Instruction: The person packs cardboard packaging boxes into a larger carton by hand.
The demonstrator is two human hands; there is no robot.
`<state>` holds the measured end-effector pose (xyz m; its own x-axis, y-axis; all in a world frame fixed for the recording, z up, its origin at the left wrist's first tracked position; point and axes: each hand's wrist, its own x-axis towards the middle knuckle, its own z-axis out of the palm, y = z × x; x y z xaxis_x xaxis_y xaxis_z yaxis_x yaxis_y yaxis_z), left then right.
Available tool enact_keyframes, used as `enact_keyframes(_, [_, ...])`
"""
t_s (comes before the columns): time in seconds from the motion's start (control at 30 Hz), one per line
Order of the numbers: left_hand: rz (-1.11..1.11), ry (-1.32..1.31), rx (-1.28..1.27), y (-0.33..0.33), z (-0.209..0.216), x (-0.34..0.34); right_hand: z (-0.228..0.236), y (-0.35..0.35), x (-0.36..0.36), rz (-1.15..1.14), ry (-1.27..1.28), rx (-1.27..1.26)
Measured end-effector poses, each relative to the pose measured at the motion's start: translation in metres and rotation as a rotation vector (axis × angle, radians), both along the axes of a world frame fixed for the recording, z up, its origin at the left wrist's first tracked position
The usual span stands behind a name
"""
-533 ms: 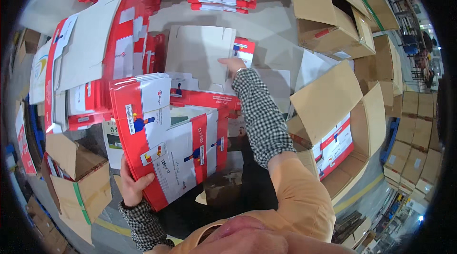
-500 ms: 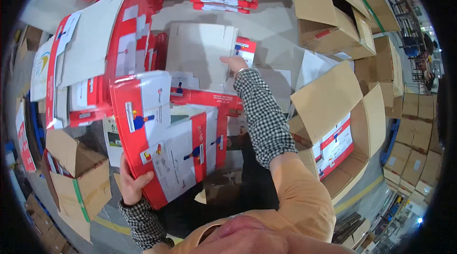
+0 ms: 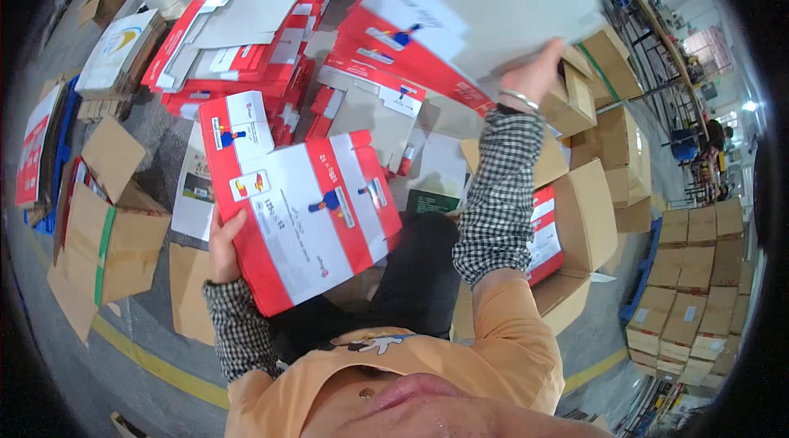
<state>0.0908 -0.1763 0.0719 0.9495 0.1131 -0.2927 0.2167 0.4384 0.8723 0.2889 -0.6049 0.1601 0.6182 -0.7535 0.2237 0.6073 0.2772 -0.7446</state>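
Note:
My left hand (image 3: 222, 247) grips the left edge of a red-and-white printed carton (image 3: 308, 228), folded flat and tilted over my lap. Its thumb lies on the printed face. Farther out on the right, my right hand (image 3: 534, 76) pinches the near edge of a second flat carton (image 3: 514, 2), raised with plain grey board and a printed red-and-white flap showing. That carton is slightly blurred and runs past the upper edge. Below it rests another flat carton (image 3: 374, 113), its grey board partly exposed, between the two held ones.
Stacks of flat red-and-white cartons (image 3: 246, 23) stand at the far left. An open brown box (image 3: 588, 216) with red-and-white contents is at my right; another brown box (image 3: 123, 232) with green tape sits left. Stacked brown boxes (image 3: 686, 274) stand farther right.
My right hand has moved up and to the right, lifting a flat carton off the pile. My left hand keeps its carton. The whole view has shifted.

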Motion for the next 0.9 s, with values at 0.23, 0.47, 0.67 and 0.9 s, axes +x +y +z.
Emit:
enact_keyframes(0.23, [-0.124, -0.094, -0.261, 0.001, -0.050, 0.012, 0.053, 0.039, -0.064, 0.355, -0.207, 0.051])
enact_keyframes(0.47, [-0.114, -0.098, -0.351, -0.024, -0.029, 0.005, 0.049, 0.065, -0.091, 0.692, -0.229, -0.017])
enact_keyframes(0.67, [-0.119, -0.142, -0.583, -0.010, -0.063, -0.020, 0.017, 0.098, -0.112, 0.958, -0.207, -0.032])
enact_keyframes(0.9, [-0.317, -0.157, -0.612, 0.005, -0.142, -0.053, -0.012, 0.122, -0.151, 1.240, -0.127, -0.034])
